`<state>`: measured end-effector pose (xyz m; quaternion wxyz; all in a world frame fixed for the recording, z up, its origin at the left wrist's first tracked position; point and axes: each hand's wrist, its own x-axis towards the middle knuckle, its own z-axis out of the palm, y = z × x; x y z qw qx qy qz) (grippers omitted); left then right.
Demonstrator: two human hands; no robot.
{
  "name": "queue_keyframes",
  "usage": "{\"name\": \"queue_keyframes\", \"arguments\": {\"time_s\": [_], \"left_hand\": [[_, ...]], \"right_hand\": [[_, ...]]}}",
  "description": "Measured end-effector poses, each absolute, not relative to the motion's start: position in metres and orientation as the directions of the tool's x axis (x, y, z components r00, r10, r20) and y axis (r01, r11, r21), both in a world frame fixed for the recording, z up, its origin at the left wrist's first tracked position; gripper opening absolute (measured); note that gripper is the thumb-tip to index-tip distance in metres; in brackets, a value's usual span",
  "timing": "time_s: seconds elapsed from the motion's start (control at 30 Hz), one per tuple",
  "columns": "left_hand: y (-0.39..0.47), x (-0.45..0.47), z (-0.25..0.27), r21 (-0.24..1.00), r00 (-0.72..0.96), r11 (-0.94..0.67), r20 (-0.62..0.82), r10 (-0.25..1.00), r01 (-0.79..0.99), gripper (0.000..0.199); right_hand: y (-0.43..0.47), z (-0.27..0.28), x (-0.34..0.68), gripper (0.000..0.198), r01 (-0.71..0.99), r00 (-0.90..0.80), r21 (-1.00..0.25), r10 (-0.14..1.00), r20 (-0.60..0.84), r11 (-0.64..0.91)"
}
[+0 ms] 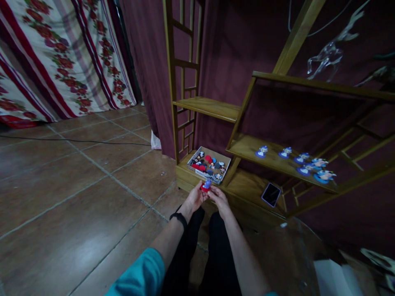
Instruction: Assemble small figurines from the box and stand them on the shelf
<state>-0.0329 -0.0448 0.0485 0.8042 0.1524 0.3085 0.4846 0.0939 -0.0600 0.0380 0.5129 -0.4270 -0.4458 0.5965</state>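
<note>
A small figurine (pixel 207 183) with a purple top and a red base is held between my hands, in front of the box. My left hand (pixel 195 198), with a black band on its wrist, is closed around the red base from the left. From the right, the fingers of my right hand (pixel 219 198) pinch at the same figurine. Just beyond lies a shallow cardboard box (pixel 227 163) with several small figurines and red, blue and dark round pieces in it.
Several figurines with purple or blue bases, one of them a purple-and-white figurine (pixel 261 151), stand on the middle shelf (pixel 247 146). A tablet or phone (pixel 271 194) lies on the lower board. Higher up is a clear deer ornament (pixel 331 53). A black cable (pixel 77 141) crosses the tiled floor.
</note>
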Motion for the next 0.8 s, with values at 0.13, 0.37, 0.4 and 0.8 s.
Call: {"name": "queue_keyframes", "arguments": {"time_s": [0.13, 0.37, 0.4, 0.8], "left_hand": [[-0.0464, -0.0329, 0.0482, 0.574, 0.302, 0.443, -0.328, 0.895, -0.689, 0.037], [-0.0477, -0.0315, 0.0442, 0.63, 0.204, 0.346, -0.289, 0.935, -0.695, 0.028], [-0.0479, -0.0313, 0.0437, 0.636, 0.196, 0.334, -0.279, 0.94, -0.696, 0.027], [-0.0501, -0.0277, 0.0448, 0.662, 0.194, 0.288, -0.214, 0.957, -0.692, 0.046]], "right_hand": [[-0.0591, 0.0351, 0.0948, 0.042, -0.211, -0.07, -0.974, 0.995, -0.07, -0.084], [-0.0597, 0.0339, 0.0958, 0.039, -0.228, -0.001, -0.971, 0.997, -0.076, -0.074], [-0.0599, 0.0342, 0.0959, 0.039, -0.235, -0.007, -0.969, 0.997, -0.075, -0.075], [-0.0615, 0.0416, 0.0948, 0.047, -0.239, -0.053, -0.968, 0.997, -0.062, -0.073]]}}
